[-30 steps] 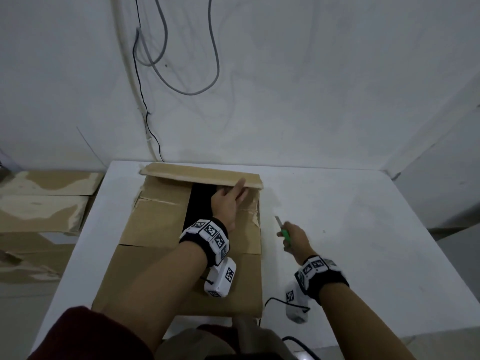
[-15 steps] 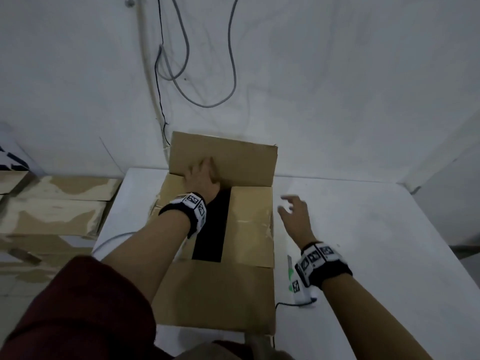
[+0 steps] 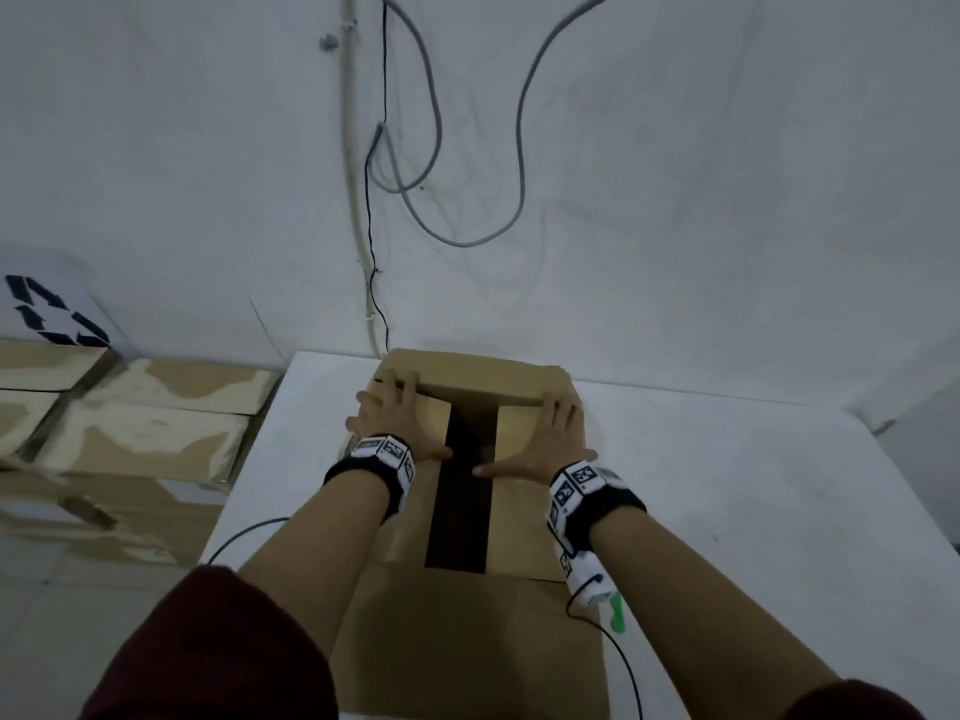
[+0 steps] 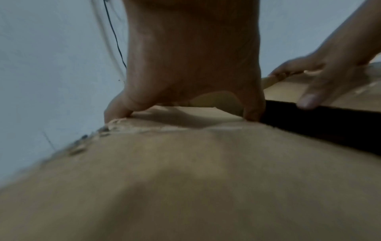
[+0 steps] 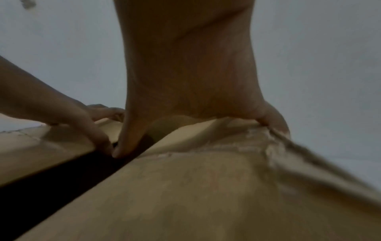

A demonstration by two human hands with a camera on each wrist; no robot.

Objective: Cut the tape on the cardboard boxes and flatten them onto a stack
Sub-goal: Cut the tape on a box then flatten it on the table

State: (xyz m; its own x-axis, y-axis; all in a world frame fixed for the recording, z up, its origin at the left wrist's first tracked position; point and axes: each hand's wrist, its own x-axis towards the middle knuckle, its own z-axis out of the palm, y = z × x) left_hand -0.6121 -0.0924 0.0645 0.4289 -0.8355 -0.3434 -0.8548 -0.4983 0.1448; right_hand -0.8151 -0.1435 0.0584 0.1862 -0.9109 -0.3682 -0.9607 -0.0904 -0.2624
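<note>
Judged roughly midway on this box [image 3: 470,605]: flaps loose with a dark gap down the middle, so tape apparently cut; flattening and stacking still to do. Left hand [image 3: 397,426] and right hand [image 3: 545,444] spread flat, fingers straight, pressing the two top flaps, fingertips against the far flap at 12 o'clock. Green knife [image 3: 617,615] lying at 4 o'clock on the table [image 3: 753,511]. Flattened cardboard [image 3: 145,433] stacked at 9 o'clock.
</note>
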